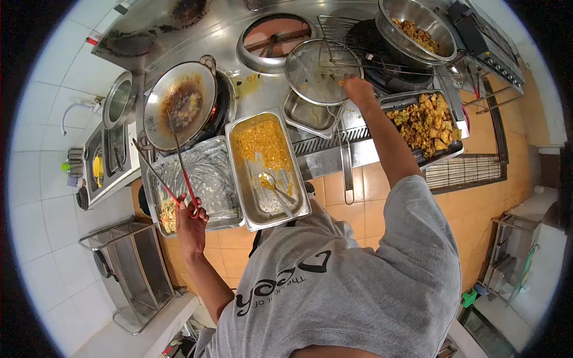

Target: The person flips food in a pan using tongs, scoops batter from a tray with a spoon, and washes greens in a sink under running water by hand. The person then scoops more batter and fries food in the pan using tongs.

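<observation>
My left hand [192, 224] is closed round the red handles of a pair of long metal tongs [181, 156]. Their two arms are spread apart, one tip reaching over the wok [154, 116] and the other beside its rim. Dark oil or browned residue covers the wok's middle. Below the tongs lies a shallow tray [209, 173] smeared white, with food in its near left corner. My right hand [359, 90] has its fingers drawn together at the right rim of a round, long-handled mesh strainer [313, 68]. Whatever they pinch is too small to make out.
A deep pan [301, 206] of yellow batter, with a spoon [277, 191] inside, stands nearest my body. Under the strainer sits a small steel pan [310, 122]. Fried pieces fill a tray [412, 156] at right; a colander [447, 42] holds more. A burner flame shows beside the wok.
</observation>
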A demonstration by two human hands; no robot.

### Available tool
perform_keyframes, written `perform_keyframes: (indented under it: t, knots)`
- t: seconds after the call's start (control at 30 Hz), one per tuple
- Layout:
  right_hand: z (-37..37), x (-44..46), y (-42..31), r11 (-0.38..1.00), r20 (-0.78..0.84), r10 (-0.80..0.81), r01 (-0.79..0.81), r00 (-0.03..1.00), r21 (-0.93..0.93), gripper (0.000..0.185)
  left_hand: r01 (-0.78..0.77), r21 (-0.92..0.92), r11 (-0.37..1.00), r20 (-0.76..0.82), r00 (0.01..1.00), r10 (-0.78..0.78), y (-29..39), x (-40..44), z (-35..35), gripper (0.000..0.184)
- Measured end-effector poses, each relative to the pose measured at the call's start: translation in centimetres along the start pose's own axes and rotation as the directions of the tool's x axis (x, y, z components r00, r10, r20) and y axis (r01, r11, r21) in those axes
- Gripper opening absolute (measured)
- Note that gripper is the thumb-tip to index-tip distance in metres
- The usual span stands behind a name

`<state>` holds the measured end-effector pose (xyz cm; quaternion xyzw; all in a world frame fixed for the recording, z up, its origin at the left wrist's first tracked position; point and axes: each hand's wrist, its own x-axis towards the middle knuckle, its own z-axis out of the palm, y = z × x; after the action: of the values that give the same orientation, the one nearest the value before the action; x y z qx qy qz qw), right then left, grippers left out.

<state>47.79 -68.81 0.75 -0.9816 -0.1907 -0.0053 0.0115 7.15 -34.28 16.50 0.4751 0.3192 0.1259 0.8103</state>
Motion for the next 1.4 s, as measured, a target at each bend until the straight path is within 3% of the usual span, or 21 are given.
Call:
perform_keyframes:
  t: [0.1,0.17,0.23,0.27,0.3,0.33,0.4,0.5,0.53,0.57,0.6,0.67,0.7,0.77,0.83,0.93,0.97,1.03,1.1,1.27,1.4]
  knots:
    - [-0.8,-2.3,0.5,0.997,-0.217,-0.071,0.077,0.974,0.022,0.018,-0.007,0.01,1.0,0.004,1.0,0.007,0.1,0.0,-0.5,0.035]
    - [-2.6,-4.8,1.3,0.971,-0.289,0.079,-0.008,0.954,0.241,0.02,-0.009,0.019,1.0,0.005,1.0,0.009,0.1,0.0,-1.1,0.034]
    - [-0.9,-7.2,5.2,0.971,-0.451,0.026,0.086,0.892,0.225,0.022,-0.02,0.016,1.0,-0.018,1.0,0.021,0.0,-0.1,-1.9,0.034]
    - [-7.0,-9.9,2.5,0.859,-0.168,0.337,-0.23,0.926,0.457,0.023,-0.007,0.021,1.0,-0.054,0.998,0.009,0.2,-0.3,-2.0,0.032]
    - [-6.8,-11.7,3.9,0.835,-0.232,0.296,-0.133,0.927,0.534,0.025,-0.041,0.035,0.999,-0.024,0.999,0.042,0.1,-0.2,-2.6,0.029]
    - [-8.8,-12.9,4.2,0.834,-0.039,0.399,-0.345,0.916,0.431,0.03,-0.043,0.059,0.997,-0.02,0.999,0.045,0.5,-0.5,-2.6,0.029]
    - [-4.2,-14.2,8.9,0.922,-0.219,0.377,-0.342,0.9,0.181,0.032,-0.053,0.106,0.993,0.007,0.999,0.053,1.0,-0.4,-3.1,0.028]
    - [-4.3,-17.6,8.6,0.972,-0.44,0.234,-0.221,0.867,0.081,0.036,-0.071,0.152,0.986,0.048,0.997,0.065,0.8,0.3,-3.8,0.028]
    - [-7.3,-18.9,5.1,0.937,-0.296,0.324,-0.262,0.899,0.229,0.038,-0.075,0.153,0.985,0.047,0.997,0.068,0.9,0.6,-3.8,0.028]
    - [-5.4,-20.0,4.9,0.913,-0.191,0.322,-0.251,0.927,0.322,0.037,-0.08,0.154,0.985,0.052,0.996,0.073,1.0,1.1,-3.8,0.027]
    - [-5.1,-21.4,1.9,0.87,-0.214,0.322,-0.2,0.922,0.45,0.033,-0.092,0.153,0.984,0.057,0.995,0.084,1.1,1.4,-4.0,0.028]
    - [-0.8,-24.6,-0.6,0.859,-0.111,0.093,-0.024,0.989,0.512,0.058,-0.081,0.247,0.966,0.056,0.996,0.069,1.3,2.5,-4.5,0.029]
    - [-2.6,-24.8,-4.3,0.852,-0.056,0.131,-0.083,0.99,0.517,0.074,-0.08,0.297,0.952,0.06,0.996,0.065,1.6,3.1,-4.9,0.03]
    - [-4.2,-24.7,-8.4,0.87,0.015,0.189,-0.174,0.982,0.46,0.084,-0.097,0.372,0.923,0.087,0.994,0.069,2.1,4.5,-6.4,0.035]
    - [-2.3,-24.1,-9.1,0.83,0.108,0.24,-0.262,0.965,0.493,0.082,-0.114,0.44,0.891,0.1,0.992,0.077,3.2,5.1,-7.3,0.036]
    - [1.0,-23.9,-9.4,0.762,-0.113,0.275,-0.144,0.955,0.631,0.072,-0.183,0.473,0.862,0.155,0.98,0.124,4.5,5.6,-9.0,0.037]
    - [0.6,-24.1,-9.7,0.653,-0.063,0.349,-0.195,0.935,0.732,0.05,-0.205,0.483,0.851,0.161,0.976,0.144,4.9,5.7,-9.8,0.036]
    - [0.4,-23.4,-9.7,0.423,0.148,0.384,-0.316,0.911,0.849,0.023,-0.212,0.462,0.861,0.141,0.976,0.165,5.0,6.5,-11.6,0.035]
    - [-1.0,-23.1,-10.3,0.218,0.237,0.385,-0.337,0.892,0.916,0.02,-0.211,0.482,0.851,0.143,0.976,0.162,5.2,7.6,-13.4,0.034]
    - [-6.8,-23.7,-13.6,0.199,0.212,0.348,-0.293,0.913,0.935,0.02,-0.211,0.473,0.855,0.102,0.977,0.185,6.6,9.2,-15.8,0.032]
    - [-9.3,-25.4,-16.1,0.171,0.271,0.366,-0.35,0.89,0.921,0.022,-0.221,0.428,0.876,0.103,0.975,0.196,7.5,9.6,-17.3,0.039]
